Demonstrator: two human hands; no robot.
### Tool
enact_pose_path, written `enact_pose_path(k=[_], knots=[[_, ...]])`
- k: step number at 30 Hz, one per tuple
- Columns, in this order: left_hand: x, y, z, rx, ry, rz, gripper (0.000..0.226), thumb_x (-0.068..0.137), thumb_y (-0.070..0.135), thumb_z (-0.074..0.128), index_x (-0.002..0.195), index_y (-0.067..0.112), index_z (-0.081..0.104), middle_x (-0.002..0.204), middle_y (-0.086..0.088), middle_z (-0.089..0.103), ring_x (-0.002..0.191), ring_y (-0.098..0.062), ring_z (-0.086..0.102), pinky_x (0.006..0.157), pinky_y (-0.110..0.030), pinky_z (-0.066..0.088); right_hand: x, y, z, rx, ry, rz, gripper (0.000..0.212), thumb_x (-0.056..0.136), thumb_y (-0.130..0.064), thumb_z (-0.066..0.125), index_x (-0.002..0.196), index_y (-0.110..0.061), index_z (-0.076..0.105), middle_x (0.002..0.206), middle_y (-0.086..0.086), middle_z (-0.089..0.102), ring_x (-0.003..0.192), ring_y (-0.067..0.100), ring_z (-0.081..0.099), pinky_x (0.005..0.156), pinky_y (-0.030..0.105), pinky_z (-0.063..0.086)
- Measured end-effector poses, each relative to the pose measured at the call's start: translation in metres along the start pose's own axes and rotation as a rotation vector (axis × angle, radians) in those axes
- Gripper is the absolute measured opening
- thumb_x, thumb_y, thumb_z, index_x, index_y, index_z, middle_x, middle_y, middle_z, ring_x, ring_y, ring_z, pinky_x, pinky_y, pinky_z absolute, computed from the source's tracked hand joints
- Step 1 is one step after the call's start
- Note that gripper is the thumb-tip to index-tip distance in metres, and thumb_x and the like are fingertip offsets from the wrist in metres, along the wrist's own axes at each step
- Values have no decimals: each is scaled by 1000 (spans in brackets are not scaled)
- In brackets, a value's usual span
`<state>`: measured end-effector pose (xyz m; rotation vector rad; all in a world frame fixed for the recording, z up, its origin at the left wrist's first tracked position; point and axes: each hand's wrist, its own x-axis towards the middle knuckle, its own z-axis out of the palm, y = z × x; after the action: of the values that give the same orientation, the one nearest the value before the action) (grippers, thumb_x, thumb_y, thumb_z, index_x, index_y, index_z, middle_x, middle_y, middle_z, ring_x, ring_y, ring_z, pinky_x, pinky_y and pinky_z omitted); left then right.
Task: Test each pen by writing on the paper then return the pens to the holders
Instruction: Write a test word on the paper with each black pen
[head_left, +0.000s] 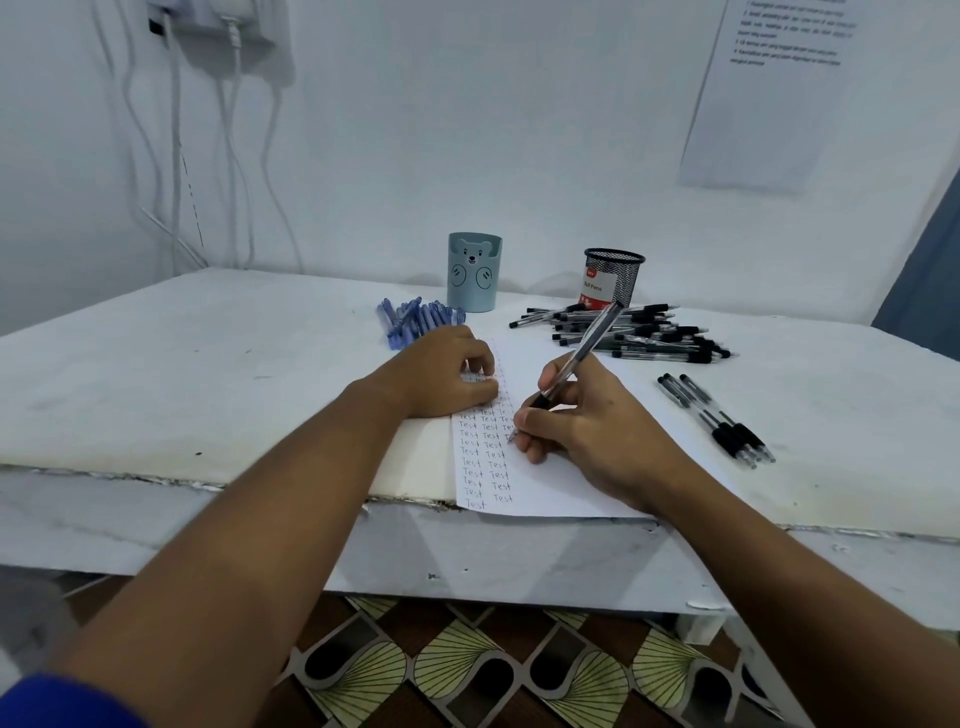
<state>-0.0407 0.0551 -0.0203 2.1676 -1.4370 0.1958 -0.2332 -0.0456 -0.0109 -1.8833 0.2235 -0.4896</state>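
A white sheet of paper (535, 364) lies at the table's front edge, its left side filled with rows of the word "Test". My right hand (587, 426) grips a black-grip clear pen (582, 353) with the tip on the paper. My left hand (441, 374) rests on the paper's upper left corner with fingers curled under, holding nothing. A pale blue bear holder (474, 273) and a black mesh holder (613, 280) stand at the back. Blue pens (410, 317) lie beside the bear holder. Black pens (639, 332) are heaped before the mesh holder.
Three black pens (717, 415) lie apart at the right of the paper. The white table (208, 374) has a worn front edge. White cables (176, 156) hang on the wall at left. A printed sheet (769, 93) is stuck to the wall at right.
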Motion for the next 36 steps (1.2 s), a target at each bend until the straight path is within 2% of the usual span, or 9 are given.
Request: enact_pose_path(k=[3,8,10,13,15,19,26,31,36], knots=[[0,-1,1,-4,-1,-3,36,70,47,57,92,21,69,94,1,59,91,-13,55,85,-31,44,0,-1,0,-2,-12,7,28,88,4,65,97,-11,43,77,18,69,73,46,63,74,48,54],[2,-4,1,-13,6,6,27,76,44,64,92,23,68,95,2,59,91,-13,55,85,-32,45,0,-3,-2,78,-20,32,29,88,9,64,97,-9,43,80,24,66,63,30,63,63,36,53],[2,-4,2,-12,10,13,21,80,38,68,93,21,68,95,1,59,91,-13,55,86,-33,45,1,-2,-1,98,-15,36,29,88,7,65,98,-9,43,79,23,67,63,31,64,66,38,56],[2,-3,1,-11,11,12,32,73,46,60,92,21,69,96,0,61,92,-14,55,85,-31,44,1,1,1,-20,-6,-2,28,88,1,67,98,-12,44,76,15,70,67,33,66,74,46,56],[1,-3,1,-21,9,6,34,71,47,58,91,22,69,96,1,60,91,-13,56,84,-30,44,1,1,1,-26,6,-8,28,89,2,65,96,-13,43,75,14,68,65,33,64,71,46,54],[1,-4,2,-26,17,22,23,78,39,67,92,22,69,95,1,60,90,-12,55,84,-31,44,1,-3,-3,136,1,39,31,87,12,62,95,-10,41,77,24,62,60,28,60,57,35,49],[1,-2,1,-28,34,25,15,82,29,70,94,19,70,96,1,60,90,-12,55,81,-28,42,1,0,-1,6,-12,4,29,87,5,65,97,-11,42,74,16,68,64,34,60,70,47,52],[0,-2,1,-22,34,19,15,82,29,69,94,20,69,97,1,60,92,-12,55,83,-27,42,2,0,-2,33,-5,7,30,86,8,62,95,-12,42,75,18,64,64,32,58,61,41,47],[0,0,0,-24,32,19,14,83,29,70,94,20,69,96,1,59,91,-13,55,82,-28,42,3,1,-2,15,9,8,30,86,6,64,95,-13,42,72,15,66,63,32,58,61,41,48]])
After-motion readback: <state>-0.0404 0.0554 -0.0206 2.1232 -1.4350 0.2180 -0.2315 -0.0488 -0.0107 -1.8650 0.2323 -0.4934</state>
